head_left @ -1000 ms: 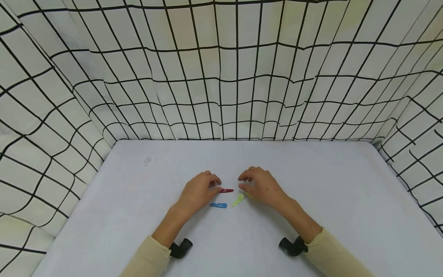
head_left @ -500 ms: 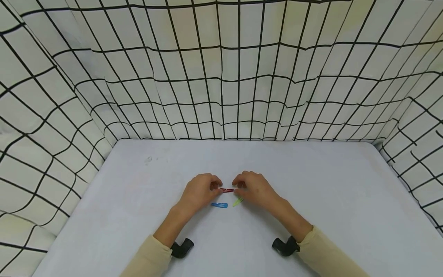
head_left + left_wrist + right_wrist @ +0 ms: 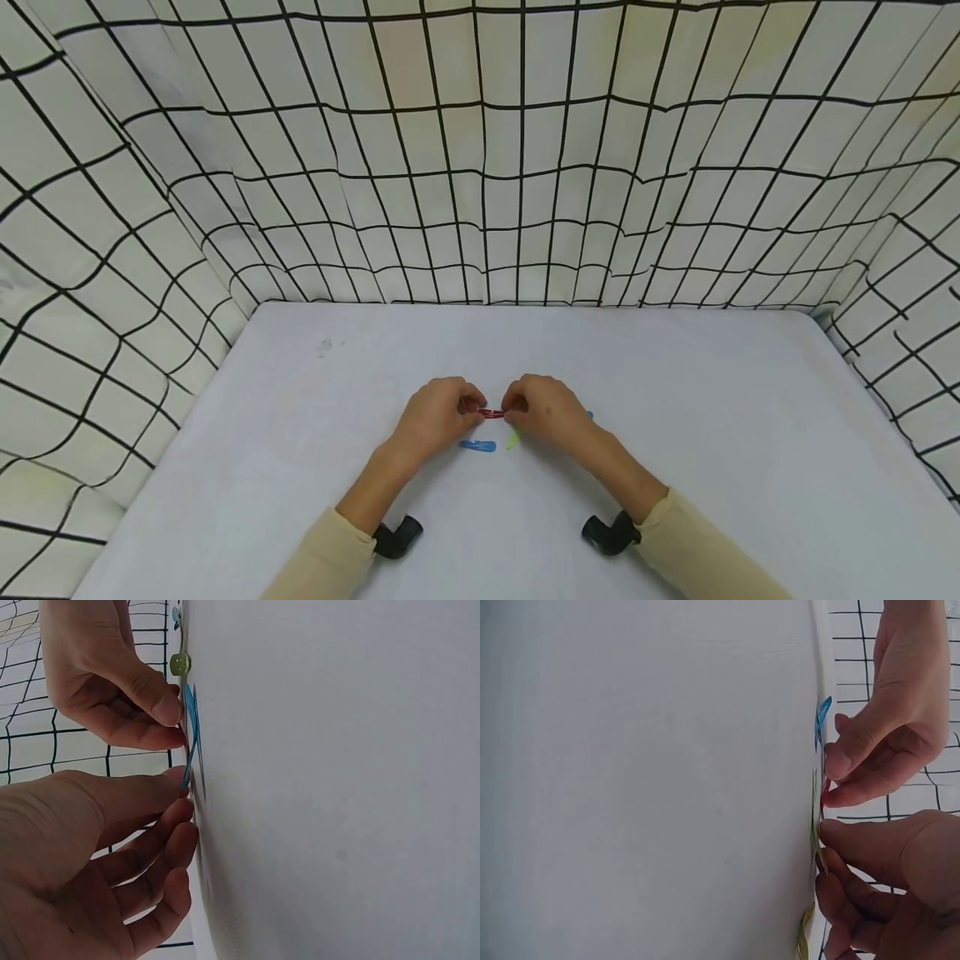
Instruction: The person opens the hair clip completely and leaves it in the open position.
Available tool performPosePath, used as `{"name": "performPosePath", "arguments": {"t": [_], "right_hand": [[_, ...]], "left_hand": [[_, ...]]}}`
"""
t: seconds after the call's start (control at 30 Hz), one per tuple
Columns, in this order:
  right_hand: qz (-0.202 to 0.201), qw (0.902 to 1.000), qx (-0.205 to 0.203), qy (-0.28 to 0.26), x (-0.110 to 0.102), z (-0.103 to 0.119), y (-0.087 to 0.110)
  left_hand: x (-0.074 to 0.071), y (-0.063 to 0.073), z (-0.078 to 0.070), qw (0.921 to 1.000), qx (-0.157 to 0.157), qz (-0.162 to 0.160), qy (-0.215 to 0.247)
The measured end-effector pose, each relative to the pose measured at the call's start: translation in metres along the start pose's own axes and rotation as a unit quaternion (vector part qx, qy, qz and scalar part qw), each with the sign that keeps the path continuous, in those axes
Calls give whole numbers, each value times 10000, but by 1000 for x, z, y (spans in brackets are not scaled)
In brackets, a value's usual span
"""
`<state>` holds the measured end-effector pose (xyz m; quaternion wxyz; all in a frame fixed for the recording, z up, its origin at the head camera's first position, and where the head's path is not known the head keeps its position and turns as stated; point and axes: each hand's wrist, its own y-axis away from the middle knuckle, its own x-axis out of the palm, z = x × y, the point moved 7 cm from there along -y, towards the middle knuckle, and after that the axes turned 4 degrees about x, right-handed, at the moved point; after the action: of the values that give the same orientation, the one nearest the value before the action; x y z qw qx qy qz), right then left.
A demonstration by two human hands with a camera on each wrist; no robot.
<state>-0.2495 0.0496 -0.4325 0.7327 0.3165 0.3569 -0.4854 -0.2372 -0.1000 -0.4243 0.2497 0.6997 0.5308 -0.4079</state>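
A red snap hair clip [image 3: 492, 413] spans the gap between both hands over the white table. My left hand [image 3: 437, 412] pinches its left end between thumb and fingers. At the other end, the thumb and fingers of my right hand [image 3: 550, 410] pinch it too. Just in front lies a blue hair clip [image 3: 477, 446]. A yellow-green hair clip [image 3: 513, 440] lies partly hidden by the right hand. In the right wrist view a darker yellow clip [image 3: 805, 931] sits on the table below the right fingers.
A bit of something blue [image 3: 590, 414] shows behind the right hand. In the left wrist view a green rounded piece [image 3: 180, 664] appears beyond the clips. Black curved devices [image 3: 399, 537] sit at both wrists. Black netting [image 3: 517, 167] over white cloth encloses the table [image 3: 712, 400].
My right hand has come left and in from beside the clips to take the red clip's right end, covering more of the yellow-green clip. The left hand has stayed at the red clip.
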Motion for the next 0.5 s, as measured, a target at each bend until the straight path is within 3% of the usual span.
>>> {"name": "performPosePath", "arguments": {"t": [0.5], "right_hand": [[11,9999,-13,-163,0,4,0]], "left_hand": [[3,-1,-2,9998,5,108,180]]}}
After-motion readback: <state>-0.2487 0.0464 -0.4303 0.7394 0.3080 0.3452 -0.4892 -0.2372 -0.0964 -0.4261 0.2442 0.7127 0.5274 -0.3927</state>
